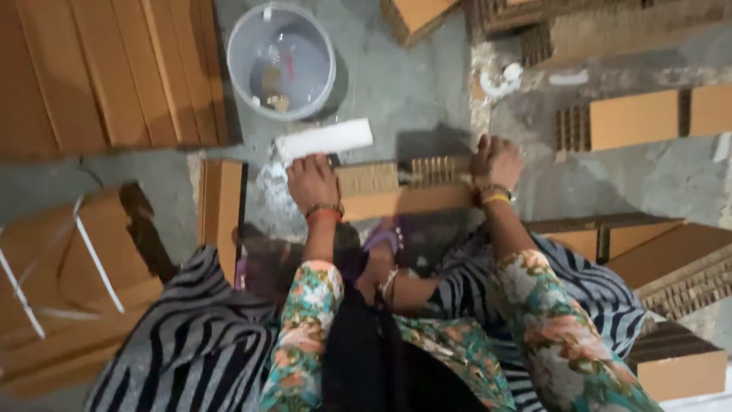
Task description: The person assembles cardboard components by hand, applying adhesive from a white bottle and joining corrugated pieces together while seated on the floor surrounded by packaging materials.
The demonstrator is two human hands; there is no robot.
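Observation:
A brown corrugated cardboard piece [404, 200] lies on the grey floor in front of me, its fluted edge showing along the top. My left hand [311, 181] presses down on its left end, fingers closed over the edge, close to a white rectangular block [324, 140]. My right hand [496, 162] grips the right end of the same piece. Both wrists wear bangles, and the sleeves are floral.
A white plastic bucket [280, 59] with some liquid stands at the back. Stacks of flat cardboard [114, 76] lie at the left, a strapped bundle [69, 267] at the lower left, and more corrugated pieces [633, 118] at the right. Striped cloth covers my knees.

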